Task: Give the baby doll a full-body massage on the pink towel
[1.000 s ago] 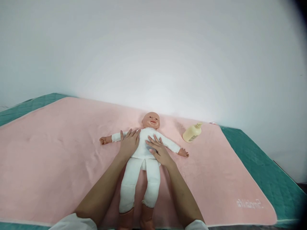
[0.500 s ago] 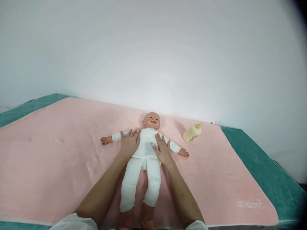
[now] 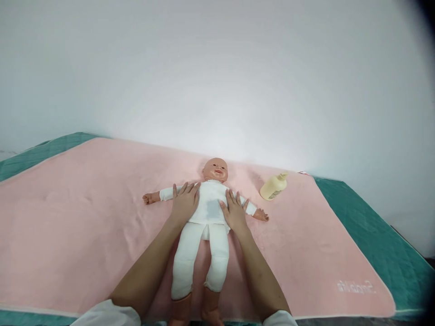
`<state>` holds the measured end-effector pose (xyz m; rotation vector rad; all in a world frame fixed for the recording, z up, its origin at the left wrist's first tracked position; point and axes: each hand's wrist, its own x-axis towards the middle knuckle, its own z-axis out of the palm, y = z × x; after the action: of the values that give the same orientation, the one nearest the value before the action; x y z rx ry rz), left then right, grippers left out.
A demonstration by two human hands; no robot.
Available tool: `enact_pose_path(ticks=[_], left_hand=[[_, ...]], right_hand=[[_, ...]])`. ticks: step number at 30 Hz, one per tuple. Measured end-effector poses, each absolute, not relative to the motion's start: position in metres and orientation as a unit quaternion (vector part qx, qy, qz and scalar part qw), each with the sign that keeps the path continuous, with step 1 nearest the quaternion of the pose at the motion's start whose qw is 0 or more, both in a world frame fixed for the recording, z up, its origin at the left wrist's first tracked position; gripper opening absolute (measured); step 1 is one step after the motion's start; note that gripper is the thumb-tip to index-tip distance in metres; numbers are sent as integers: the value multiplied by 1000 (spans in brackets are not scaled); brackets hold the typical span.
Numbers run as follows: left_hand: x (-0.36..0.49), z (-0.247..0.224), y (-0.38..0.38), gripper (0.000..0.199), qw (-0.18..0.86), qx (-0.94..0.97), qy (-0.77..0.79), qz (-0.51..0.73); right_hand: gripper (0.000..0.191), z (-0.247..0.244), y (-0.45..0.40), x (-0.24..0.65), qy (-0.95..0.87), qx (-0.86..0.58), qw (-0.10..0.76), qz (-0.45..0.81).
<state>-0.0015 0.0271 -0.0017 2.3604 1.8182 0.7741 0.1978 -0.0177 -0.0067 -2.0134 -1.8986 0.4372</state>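
A baby doll with a white cloth body lies on its back, arms stretched out to both sides and feet toward me. On its chest shows a grey square patch. My left hand lies flat with fingers spread over the side of the doll's chest and shoulder at the left. At the right, my right hand rests open on the other side of the chest, its thumb near the patch and its fingers toward the doll's shoulder. Neither hand grips anything.
A pink blanket lies under the doll, over a green quilted mattress. A pale yellow pump bottle leans on the blanket right of the doll's head. Behind the bed rises a white wall.
My right hand has slid slightly outward to the right, so more of the grey patch shows. My left hand stays about where it was on the doll.
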Motion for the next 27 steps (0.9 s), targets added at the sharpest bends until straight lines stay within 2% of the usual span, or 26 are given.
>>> enact_pose_path(ticks=[3, 5, 8, 10, 16, 27], left_hand=[[-2, 7, 23, 43, 60, 778, 529, 334], [-1, 15, 17, 40, 138, 803, 434, 384], [3, 24, 5, 34, 282, 841, 286, 364], [6, 26, 0, 30, 328, 849, 243, 335], [4, 16, -2, 25, 299, 881, 251, 268], [0, 13, 6, 35, 244, 898, 292, 222]], right_hand=[[71, -7, -18, 197, -665, -712, 170, 147], [71, -7, -18, 197, -665, -713, 166, 145], [71, -7, -18, 197, -668, -712, 164, 145], [69, -7, -19, 197, -670, -709, 167, 143], [57, -10, -17, 199, -670, -707, 178, 140], [55, -11, -17, 199, -669, -709, 174, 142]])
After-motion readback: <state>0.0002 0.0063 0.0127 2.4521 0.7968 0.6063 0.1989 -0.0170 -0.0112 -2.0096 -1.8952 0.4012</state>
